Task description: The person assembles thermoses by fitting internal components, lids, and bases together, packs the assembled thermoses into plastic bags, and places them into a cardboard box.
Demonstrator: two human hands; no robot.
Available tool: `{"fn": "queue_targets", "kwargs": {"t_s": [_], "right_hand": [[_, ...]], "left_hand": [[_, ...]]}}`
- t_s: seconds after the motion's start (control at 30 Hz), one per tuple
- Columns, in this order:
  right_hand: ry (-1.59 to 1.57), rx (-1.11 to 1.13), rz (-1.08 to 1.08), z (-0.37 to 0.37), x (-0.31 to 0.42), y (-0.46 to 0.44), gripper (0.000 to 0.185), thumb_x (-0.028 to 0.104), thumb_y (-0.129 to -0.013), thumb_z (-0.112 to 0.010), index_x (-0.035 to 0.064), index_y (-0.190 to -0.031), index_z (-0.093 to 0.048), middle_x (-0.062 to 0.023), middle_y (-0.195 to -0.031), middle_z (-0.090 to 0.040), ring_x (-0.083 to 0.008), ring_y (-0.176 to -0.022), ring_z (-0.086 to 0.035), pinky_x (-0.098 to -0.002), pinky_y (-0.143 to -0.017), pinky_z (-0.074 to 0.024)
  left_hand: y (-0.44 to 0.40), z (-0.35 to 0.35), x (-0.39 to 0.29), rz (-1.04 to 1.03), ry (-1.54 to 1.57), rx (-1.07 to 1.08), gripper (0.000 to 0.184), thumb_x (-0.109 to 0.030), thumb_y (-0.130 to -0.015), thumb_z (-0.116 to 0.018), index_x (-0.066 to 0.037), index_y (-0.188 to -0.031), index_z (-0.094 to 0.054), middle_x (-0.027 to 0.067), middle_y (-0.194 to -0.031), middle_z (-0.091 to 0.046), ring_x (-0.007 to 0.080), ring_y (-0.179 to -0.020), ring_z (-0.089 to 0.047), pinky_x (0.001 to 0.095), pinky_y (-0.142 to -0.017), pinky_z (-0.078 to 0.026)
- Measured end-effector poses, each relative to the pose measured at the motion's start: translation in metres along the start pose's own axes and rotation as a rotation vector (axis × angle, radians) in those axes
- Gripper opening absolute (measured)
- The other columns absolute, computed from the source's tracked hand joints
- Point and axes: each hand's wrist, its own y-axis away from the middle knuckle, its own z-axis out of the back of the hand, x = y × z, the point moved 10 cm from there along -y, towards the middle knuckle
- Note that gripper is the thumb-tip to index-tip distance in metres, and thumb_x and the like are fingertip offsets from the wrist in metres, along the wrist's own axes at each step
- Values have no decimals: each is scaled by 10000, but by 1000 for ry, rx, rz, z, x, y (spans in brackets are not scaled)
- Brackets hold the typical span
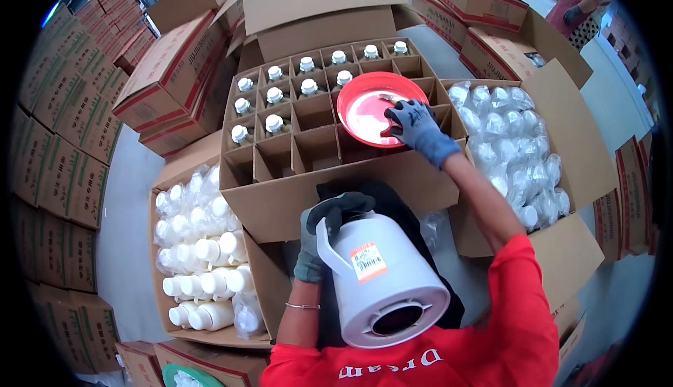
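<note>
My left hand [335, 222], in a grey-green glove with dark fingertips, is wrapped round the handle side of a white plastic jug [392, 282] that carries an orange-and-white label and has a dark round hole in its visible end. My right hand [419, 129], in a blue-grey glove, reaches into a red round basin [371, 85]; its fingers are bent, and what they hold, if anything, is hidden. The basin rests on a divided cardboard box [343, 177]. White-capped bottles [273, 123] stand in many of that box's compartments, while several front compartments are empty.
At the left an open box [158, 247] holds white bottles in plastic bags. Another at the right [596, 155] holds bagged clear items. Stacked cartons [70, 113] line the far left, and more stand behind. A person [578, 8] is at the upper right.
</note>
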Motion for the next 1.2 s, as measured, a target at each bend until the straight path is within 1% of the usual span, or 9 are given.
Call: {"fn": "queue_targets", "kwargs": {"t_s": [0.2,0.3,0.37,0.5,0.67,0.7,0.9,1.1,1.2], "right_hand": [[281,248,212,-47,-8,-35,363,199,-772,-698,104,-1116,-628,-121,-972,-676,-312,-881,-652,-418,-737,-521],[-897,-26,-461,39,-14,-8,475,177,-743,-773,70,-1177,-611,-120,-929,-668,-210,-889,-654,-341,-677,-544],[-1600,-273,-222,92,21,7,358,171,-840,-718,27,-1148,-605,-116,-933,-649,-175,-900,-646,-315,-708,-549],[-870,-159,639,209,109,67,299,143,-849,-627,52,-1134,-638,-104,-1093,-633,-274,-1019,-620,-488,-985,-440],[-561,-207,887,216,169,107,338,237,-803,-642,140,-1126,-660,-47,-1141,-617,-272,-1099,-569,-522,-1012,-373],[-577,-211,884,217,172,110,346,222,-796,-648,139,-1131,-657,-51,-1132,-615,-270,-1087,-571,-511,-998,-387],[-759,-212,193,173,119,96,393,67,-760,-668,43,-1133,-547,-183,-915,-638,-377,-846,-636,-402,-740,-523],[-1617,213,-516,19,81,99,292,190,-915,-568,52,-1172,-586,-62,-852,-647,-83,-685,-585,-268,-595,-482],[-1321,417,-284,19,106,106,455,407,-957,-533,40,-1218,-593,-86,-882,-657,-132,-568,-596,-247,-477,-471]], "left_hand": [[-1,52,-16,-89,-79,-288,365,-240,-919,-602,55,-1129,-648,155,-1086,-696,216,-998,-659,337,-915,-509],[-1,60,-63,-215,-473,-356,357,-225,-911,-605,45,-1142,-646,137,-1101,-697,197,-1007,-653,331,-905,-503],[5,78,-60,-185,-530,-400,357,-228,-907,-609,28,-1153,-647,134,-1110,-693,208,-1011,-653,337,-891,-504],[13,95,-54,-113,-897,-378,334,-209,-896,-615,-7,-1160,-654,129,-1101,-688,234,-999,-655,348,-866,-504],[20,64,-53,-276,-1456,-132,285,-132,-887,-616,-1,-1137,-655,129,-1089,-690,229,-989,-654,346,-857,-508],[21,74,-56,-222,-1109,-250,280,-130,-891,-616,5,-1133,-653,131,-1093,-690,221,-990,-653,343,-864,-509],[35,62,-87,-413,-346,-514,279,-152,-935,-597,47,-1126,-638,144,-1097,-690,201,-1009,-644,338,-908,-506],[46,-8,-146,-828,-1111,-386,179,-99,-912,-550,37,-960,-656,156,-1007,-708,309,-1008,-672,469,-981,-478],[36,-61,-156,-876,-1494,-90,209,-59,-859,-556,-3,-1019,-679,149,-1018,-701,358,-1033,-659,508,-997,-467]]}}
